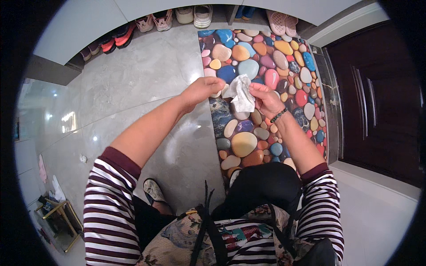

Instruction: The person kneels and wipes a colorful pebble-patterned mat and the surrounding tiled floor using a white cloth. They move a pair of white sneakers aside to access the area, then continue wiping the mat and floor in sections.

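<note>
A crumpled white cloth or tissue (242, 93) hangs from the fingertips of my right hand (266, 98), whose wrist wears a dark beaded bracelet. My left hand (205, 88) is just left of the cloth, with thumb and fingertips together; whether it pinches a corner of the cloth or anything small, I cannot tell. Both hands are above a floor mat printed with colourful pebbles (244, 144), near its left edge.
Several pairs of shoes, including red and black sneakers (123, 37) and pink clogs (281, 24), stand under a white cabinet (179, 2). A dark door (376, 99) is at the right. A crumpled white scrap (83, 158) and a gold-framed rack (68, 212) are at the left.
</note>
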### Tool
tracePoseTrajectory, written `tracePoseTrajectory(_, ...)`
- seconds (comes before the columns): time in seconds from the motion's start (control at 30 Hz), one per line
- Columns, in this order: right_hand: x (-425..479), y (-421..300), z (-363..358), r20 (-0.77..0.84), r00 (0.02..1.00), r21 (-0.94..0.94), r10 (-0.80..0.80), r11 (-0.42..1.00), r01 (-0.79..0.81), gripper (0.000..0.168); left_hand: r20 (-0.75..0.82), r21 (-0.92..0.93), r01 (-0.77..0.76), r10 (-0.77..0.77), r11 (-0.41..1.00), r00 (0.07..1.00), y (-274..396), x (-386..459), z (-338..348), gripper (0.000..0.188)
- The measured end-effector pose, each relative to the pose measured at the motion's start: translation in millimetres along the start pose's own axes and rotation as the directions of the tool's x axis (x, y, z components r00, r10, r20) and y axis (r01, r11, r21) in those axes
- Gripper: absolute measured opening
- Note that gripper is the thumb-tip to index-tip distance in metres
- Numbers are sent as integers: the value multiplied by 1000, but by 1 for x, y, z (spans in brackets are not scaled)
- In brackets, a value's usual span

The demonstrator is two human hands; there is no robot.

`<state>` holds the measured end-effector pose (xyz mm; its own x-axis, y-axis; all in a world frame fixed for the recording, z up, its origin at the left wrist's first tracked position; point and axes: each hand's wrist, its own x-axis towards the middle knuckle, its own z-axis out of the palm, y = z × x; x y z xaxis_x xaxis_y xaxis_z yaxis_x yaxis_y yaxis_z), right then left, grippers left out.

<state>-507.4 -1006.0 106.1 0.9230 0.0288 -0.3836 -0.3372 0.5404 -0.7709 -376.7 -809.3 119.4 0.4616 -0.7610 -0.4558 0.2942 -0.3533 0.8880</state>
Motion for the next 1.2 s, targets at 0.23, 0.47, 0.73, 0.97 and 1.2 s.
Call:
tracePoseTrajectory(0.23, 10, -53, 75, -254, 966, -352, -50, 935, -44, 13, 121, -97, -153, 164, 983, 979, 34, -20, -36, 29)
tracePoseTrajectory(0.47, 24, -55, 137, -317, 938, -237, -141, 969, 65, 15, 62, -149, -284, 295, 947, 953, 40, -38, -56, 29)
tracePoseTrajectory(0.73, 30, -4, 156, -359, 917, -398, -173, 917, 17, 8, 168, -109, -194, 211, 975, 963, 17, -40, -107, 15)
tracePoseTrajectory(0.97, 29, 23, 145, -427, 874, -322, -231, 942, 92, 18, 201, -41, -165, 170, 985, 965, 7, -32, -129, 10)
tracePoseTrajectory(1.2, 32, 32, 135, -405, 901, 44, -157, 981, 190, 19, 149, 98, -169, 154, 981, 977, 1, -21, -134, 12)
